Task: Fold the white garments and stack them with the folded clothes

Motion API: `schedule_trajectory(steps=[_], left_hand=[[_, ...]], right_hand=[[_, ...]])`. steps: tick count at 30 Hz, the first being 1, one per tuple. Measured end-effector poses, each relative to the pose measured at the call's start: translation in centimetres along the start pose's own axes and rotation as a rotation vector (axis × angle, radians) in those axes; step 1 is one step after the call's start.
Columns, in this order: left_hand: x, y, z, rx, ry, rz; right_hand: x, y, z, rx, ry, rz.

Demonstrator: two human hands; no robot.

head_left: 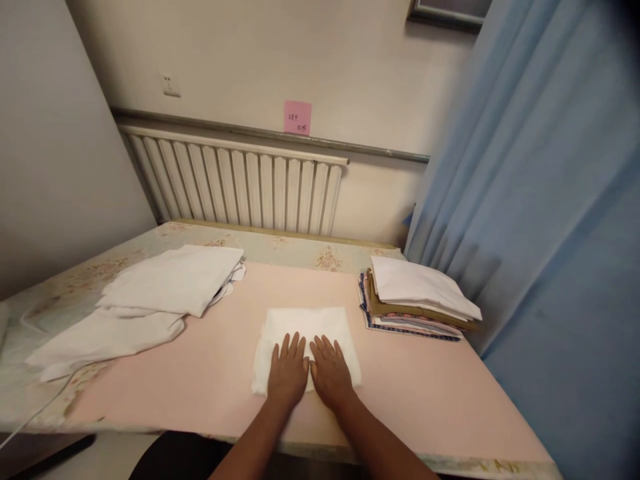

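A folded white cloth [320, 321] lies flat near the front edge of the bench [450, 430], on a pink sheet [210, 380]; the left hand [288, 375] and the right hand [330, 371] press on it side by side, palms down, fingers straight and unclenched, grasping nothing; the thumbs meet or nearly meet, too close to tell which; the hands cover the middle of the cloth's near part, and its underlying folds are hard to make out.

To the right sits a stack of folded fabrics, a white piece [425, 287] on top, a brown cloth [384, 305] below it and a blue-patterned cloth [411, 333] near the bottom; the layers between show only as thin edges; to the left lies a loose heap of white fabric [170, 283], its lower pieces partly hidden.

A floral cover [330, 259] shows around the pink sheet; a pale cable [45, 405] runs off the left side; behind stand a white radiator [237, 187], its foot hidden by the bench, and a wall with a pink note [297, 119], its handwriting too small to read surely; a dark frame [445, 19] is cut off above; a blue curtain [545, 200] fills the right.
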State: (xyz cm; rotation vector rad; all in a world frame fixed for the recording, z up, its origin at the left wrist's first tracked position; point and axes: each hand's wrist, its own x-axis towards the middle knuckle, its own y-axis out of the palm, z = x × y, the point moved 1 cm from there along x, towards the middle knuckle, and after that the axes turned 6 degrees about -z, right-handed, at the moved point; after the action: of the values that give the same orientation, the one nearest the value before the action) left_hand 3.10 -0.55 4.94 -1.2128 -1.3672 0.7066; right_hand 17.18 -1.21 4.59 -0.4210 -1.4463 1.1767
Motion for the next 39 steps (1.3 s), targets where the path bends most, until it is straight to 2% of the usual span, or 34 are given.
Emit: schedule_trajectory(steps=[9, 21, 23, 25, 28, 31, 35, 39], left_hand=[[-0.9, -0.7, 2.0, 0.056, -0.044, -0.028], [-2.9, -1.5, 5.4, 0.065, -0.135, -0.001], [-3.1, -1.7, 6.0, -0.001, -0.14, -0.012], [-3.2, -2.1, 6.8, -0.156, -0.185, -0.033], [-3.4, -3.1, 9.0, -0.466, -0.416, -0.087], [-3.8, -4.2, 11.4, -0.56, -0.613, -0.12], [-5.0, -4.9, 12.8, -0.66, -0.717, -0.05], [-5.8, -4.8, 11.9, -0.793, -0.727, 0.037]], right_hand=[[-1.5, -1.2, -2.4, -0.073, 0.077, 0.008], [-2.2, -1.3, -3.3, -0.095, 0.102, 0.004], [-2.4, -1.4, -3.6, -0.099, 0.11, 0.007], [-2.5, -1.5, -3.8, -0.102, 0.11, 0.013], [-2.6, -1.4, -4.0, -0.104, 0.112, 0.026], [-2.7, -1.3, -4.0, -0.108, 0.108, 0.023], [-2.7, -1.1, -3.9, -0.115, 0.093, 0.011], [-2.8, -1.2, -4.0, -0.115, 0.096, 0.01]])
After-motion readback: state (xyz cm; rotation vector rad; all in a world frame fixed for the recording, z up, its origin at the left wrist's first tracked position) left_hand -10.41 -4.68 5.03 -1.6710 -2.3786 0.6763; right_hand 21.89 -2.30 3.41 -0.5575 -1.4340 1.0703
